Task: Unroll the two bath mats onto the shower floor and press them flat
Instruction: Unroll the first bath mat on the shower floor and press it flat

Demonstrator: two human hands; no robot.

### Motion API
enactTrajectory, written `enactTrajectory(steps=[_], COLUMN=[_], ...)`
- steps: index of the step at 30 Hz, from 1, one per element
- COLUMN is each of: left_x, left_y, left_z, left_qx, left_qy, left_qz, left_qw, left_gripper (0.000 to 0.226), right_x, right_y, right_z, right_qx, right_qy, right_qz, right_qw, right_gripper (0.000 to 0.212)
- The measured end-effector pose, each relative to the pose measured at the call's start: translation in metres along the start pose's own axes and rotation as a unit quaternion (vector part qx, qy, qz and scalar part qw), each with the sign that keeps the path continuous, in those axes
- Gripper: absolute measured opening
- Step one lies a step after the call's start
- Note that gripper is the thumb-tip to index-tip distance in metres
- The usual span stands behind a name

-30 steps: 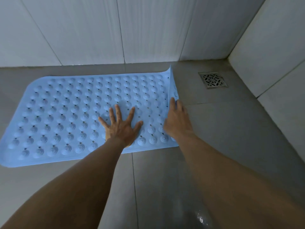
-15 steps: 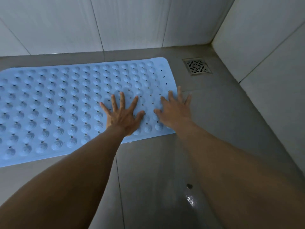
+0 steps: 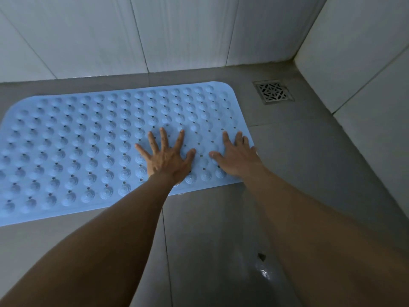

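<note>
A light blue bath mat [image 3: 88, 147] with rows of round bumps and small holes lies spread out on the grey shower floor [image 3: 298, 162], running from the left edge to near the drain. My left hand [image 3: 167, 158] rests palm down on the mat near its right end, fingers spread. My right hand [image 3: 235, 157] lies flat on the mat's right edge, fingers apart, little finger at the rim. Only one mat is in view.
A square metal drain grate [image 3: 273, 91] sits in the floor just right of the mat's far corner. White tiled walls [image 3: 177, 34] close the back and the right side [image 3: 365, 63]. A wet patch [image 3: 263, 268] glistens on the near floor.
The mat's curled-up right edge has gone down flat. My right hand has moved from that raised edge to lie flat with fingers apart. The left hand has stayed pressed in place.
</note>
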State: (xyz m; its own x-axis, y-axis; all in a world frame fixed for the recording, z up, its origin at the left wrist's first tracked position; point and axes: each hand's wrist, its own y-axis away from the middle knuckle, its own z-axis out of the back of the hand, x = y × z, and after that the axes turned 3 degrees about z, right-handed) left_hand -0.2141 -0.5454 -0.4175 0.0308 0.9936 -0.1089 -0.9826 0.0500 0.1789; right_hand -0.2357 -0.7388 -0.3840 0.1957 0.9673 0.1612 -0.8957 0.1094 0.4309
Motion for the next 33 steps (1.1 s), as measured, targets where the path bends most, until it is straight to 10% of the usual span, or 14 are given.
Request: enactTrajectory(steps=[16,23,33], left_x=[0.023,0.130,0.308], left_y=[0.007,-0.018,-0.100], left_z=[0.020,0.044,0.059], left_qx=[-0.013,-0.097,0.004], left_qy=[0.059,0.065,-0.032], left_qz=[-0.006,0.071,0.110], left_qw=[0.998,0.991,0.993], left_gripper=[0.069,0.053,0.070], right_x=[0.024,0.135,0.277], right_y=[-0.005,-0.035,-0.096], right_z=[0.006,0.008,-0.016], right_qx=[-0.019,-0.078,-0.061], right_qy=[-0.008,0.004,0.069], right_qz=[-0.013,0.091,0.196], right_qw=[1.000,0.993,0.976], right_gripper=[0.087,0.074,0.071])
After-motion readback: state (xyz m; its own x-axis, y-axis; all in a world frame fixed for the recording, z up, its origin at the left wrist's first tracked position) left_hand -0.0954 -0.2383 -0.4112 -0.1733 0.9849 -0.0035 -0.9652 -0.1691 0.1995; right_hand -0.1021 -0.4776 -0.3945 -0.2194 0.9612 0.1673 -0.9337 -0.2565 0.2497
